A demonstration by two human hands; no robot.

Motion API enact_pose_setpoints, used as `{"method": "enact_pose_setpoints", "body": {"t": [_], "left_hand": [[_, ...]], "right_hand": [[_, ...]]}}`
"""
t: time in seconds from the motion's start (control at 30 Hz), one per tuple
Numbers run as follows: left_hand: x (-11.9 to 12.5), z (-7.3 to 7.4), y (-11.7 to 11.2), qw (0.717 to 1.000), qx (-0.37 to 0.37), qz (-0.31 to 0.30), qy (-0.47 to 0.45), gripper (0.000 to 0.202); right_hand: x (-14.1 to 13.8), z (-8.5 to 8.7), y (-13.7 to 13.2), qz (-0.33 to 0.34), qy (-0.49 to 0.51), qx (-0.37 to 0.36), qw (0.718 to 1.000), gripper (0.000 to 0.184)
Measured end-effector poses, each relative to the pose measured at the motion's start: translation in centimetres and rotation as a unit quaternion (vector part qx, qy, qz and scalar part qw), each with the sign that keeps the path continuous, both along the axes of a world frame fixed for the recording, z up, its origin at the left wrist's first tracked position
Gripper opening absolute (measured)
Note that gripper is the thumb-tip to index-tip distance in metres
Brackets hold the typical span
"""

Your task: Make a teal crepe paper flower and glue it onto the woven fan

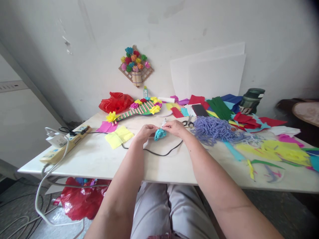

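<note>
Both my hands meet over the middle of the white table (99, 159). My left hand (146, 131) pinches a small teal crepe-paper flower (159, 134) from the left. My right hand (175, 127) is closed on the flower's right side and seems to hold a small white tip against it. A black cord (161, 153) curves across the table just below the flower. Yellow paper squares (119, 136) lie to the left of my left hand.
A striped green card with paper flowers (141, 108) lies behind my hands, scissors (188, 123) and a purple yarn pile (214, 128) to the right. Coloured paper scraps (249, 119) cover the right side. A power strip (64, 142) sits at the left edge; a red bag (116, 102) at the back.
</note>
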State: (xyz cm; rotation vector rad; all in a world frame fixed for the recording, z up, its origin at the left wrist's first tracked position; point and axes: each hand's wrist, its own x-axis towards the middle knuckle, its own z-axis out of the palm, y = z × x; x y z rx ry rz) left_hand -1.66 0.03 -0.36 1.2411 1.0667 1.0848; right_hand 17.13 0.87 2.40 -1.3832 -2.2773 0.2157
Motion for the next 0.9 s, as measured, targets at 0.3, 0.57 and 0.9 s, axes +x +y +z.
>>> {"method": "enact_pose_setpoints", "body": {"t": [0.3, 0.57, 0.9], "left_hand": [[0.0, 0.2, -0.1, 0.999, 0.031, -0.018, 0.020, 0.039], [0.1, 0.4, -0.2, 0.996, 0.061, -0.022, 0.058, 0.038], [0.1, 0.4, -0.4, 0.994, 0.055, -0.072, 0.060, 0.036]], "right_hand": [[0.1, 1.0, -0.8, 0.026, 0.008, -0.041, 0.999, 0.032], [0.5, 0.3, 0.1, 0.004, 0.053, -0.083, 0.995, 0.027], [2.2, -0.5, 0.9, 0.081, 0.176, -0.211, 0.958, 0.027]]}}
